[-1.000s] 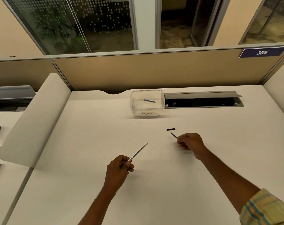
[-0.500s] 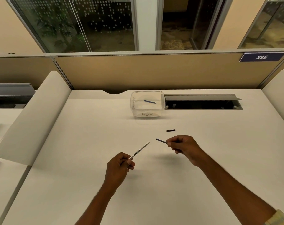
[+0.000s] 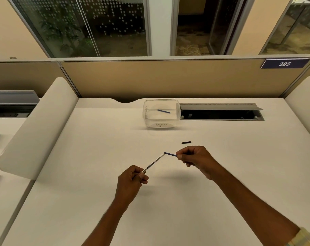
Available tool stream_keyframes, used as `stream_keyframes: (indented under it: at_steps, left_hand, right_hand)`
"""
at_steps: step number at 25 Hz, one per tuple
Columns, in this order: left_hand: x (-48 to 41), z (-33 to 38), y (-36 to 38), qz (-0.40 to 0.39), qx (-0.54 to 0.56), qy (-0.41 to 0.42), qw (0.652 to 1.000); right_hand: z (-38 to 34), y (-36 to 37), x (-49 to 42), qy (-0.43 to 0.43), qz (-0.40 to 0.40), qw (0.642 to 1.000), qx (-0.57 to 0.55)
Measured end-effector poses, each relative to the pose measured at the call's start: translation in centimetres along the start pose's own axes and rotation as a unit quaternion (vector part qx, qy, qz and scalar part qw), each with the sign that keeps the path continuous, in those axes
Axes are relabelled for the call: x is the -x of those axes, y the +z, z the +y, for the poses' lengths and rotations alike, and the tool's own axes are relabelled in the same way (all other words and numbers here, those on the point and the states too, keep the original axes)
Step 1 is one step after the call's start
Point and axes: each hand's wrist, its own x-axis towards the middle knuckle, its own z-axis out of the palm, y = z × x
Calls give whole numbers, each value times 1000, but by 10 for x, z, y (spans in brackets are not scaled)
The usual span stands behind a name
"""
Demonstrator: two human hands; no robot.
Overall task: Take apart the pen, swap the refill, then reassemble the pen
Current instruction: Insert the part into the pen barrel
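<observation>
**Refill tip at barrel mouth**

Left hand [image 3: 132, 178]: fingers pinched together on the lower end of the white barrel [image 3: 153, 163], which slants up and to the right above the desk [image 3: 79, 174]. Printed label visible along the barrel.

Right hand [image 3: 195, 158]: thumb and forefinger clamped on one end of the blue refill [image 3: 170, 154]. The refill points left, and its free tip sits right at the open upper end of the barrel. Cannot tell whether the tip has entered the barrel or only touches the rim.

A small black cap [image 3: 186, 142] lies flat on the desk, just beyond the right hand, apart from it.

A clear tub [image 3: 160, 121] marked "RECYCLE" stands near the desk's far edge, just left of the open cable tray [image 3: 221, 114]. Another blue refill [image 3: 163, 111] lies inside the tub.
</observation>
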Motion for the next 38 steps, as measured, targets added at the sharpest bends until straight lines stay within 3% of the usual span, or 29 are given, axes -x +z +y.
stream_keyframes:
  at_steps: [8, 19, 29, 38]
  left_hand:
    - [0, 2, -2, 3, -12, 11, 1000]
    - [2, 0, -2, 1, -90, 57, 994]
    - [7, 2, 10, -7, -78, 62, 995]
    - [16, 4, 11, -14, 0, 32, 999]
  right_hand:
    - [-5, -1, 3, -15, -19, 999, 32]
    - [-17, -7, 6, -26, -7, 981, 190]
    - [-18, 14, 11, -46, -19, 987, 152]
    - [-5, 5, 15, -18, -5, 993, 116]
